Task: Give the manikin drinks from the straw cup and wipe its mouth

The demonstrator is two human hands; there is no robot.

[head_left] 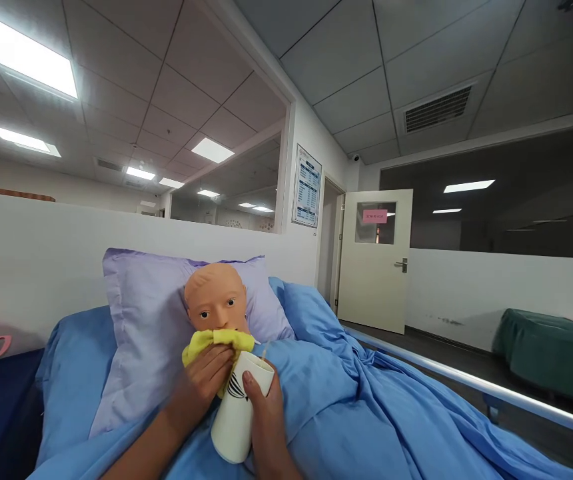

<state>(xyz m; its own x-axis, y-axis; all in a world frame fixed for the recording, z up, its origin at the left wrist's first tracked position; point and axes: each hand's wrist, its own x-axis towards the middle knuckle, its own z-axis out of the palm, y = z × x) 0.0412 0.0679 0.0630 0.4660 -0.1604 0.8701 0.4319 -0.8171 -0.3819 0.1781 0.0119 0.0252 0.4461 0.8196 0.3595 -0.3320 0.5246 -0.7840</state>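
A training manikin (215, 297) lies in the bed, its head propped against a lilac pillow (149, 320). My left hand (211, 370) is closed on a bunched yellow cloth (240, 341), pressed against the manikin's mouth and chin, so its mouth is mostly hidden. In my right hand (269, 403) is a white cup (231, 433) with a black leaf-like print, tilted just below the cloth. What looks like a thin straw (265, 350) sticks out of the cup's rim. The cup's contents cannot be seen.
A blue quilt (366, 420) covers the bed, with a metal side rail (466, 380) along the right. At the left, a pink basket (0, 347) with something yellow inside stands on a dark blue surface (9, 413). Farther back are an open door (376, 287) and a green-covered object (546, 353).
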